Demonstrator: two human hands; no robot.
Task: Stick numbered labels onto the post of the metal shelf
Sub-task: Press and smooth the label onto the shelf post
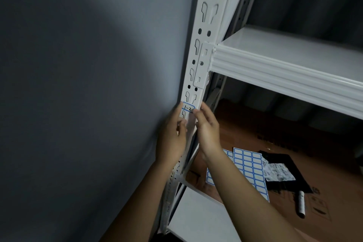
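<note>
- Post [204,31]: white perforated metal upright of a shelving unit, running from top centre down to bottom left of centre, standing just beside a grey wall [88,84]; keyhole slots and round holes in pairs along its face.
- Label [188,107]: white sticker with blue border, handwritten "1-2", lying across the post's face below the shelf bracket, slightly tilted; its left and right ends are under fingertips.
- Left hand [172,135]: raised against the post's left edge, fingers extended upward, tips touching the label's left end; thumb lies on the post face lower down. Nothing is gripped.
- Right hand [207,127]: raised at the post's right edge, fingers loosely bent, thumb and forefinger at the label's right end; whether they pinch it or only press it cannot be told.
- Shelf [284,68]: white metal board with ribbed front beam, clipped to the post above the hands, extending right.
- Lower shelf [198,216]: white board, partly hidden behind the right forearm.
- Label sheets [249,165]: two sheets of blank blue-bordered stickers lying overlapped on flattened brown cardboard [294,133] on the floor, right of the forearm.
- Printed slip [279,172]: lies on a black sheet, beside the label sheets.
- Marker [301,204]: light-coloured cylinder on the cardboard, near the black sheet's lower corner.
</note>
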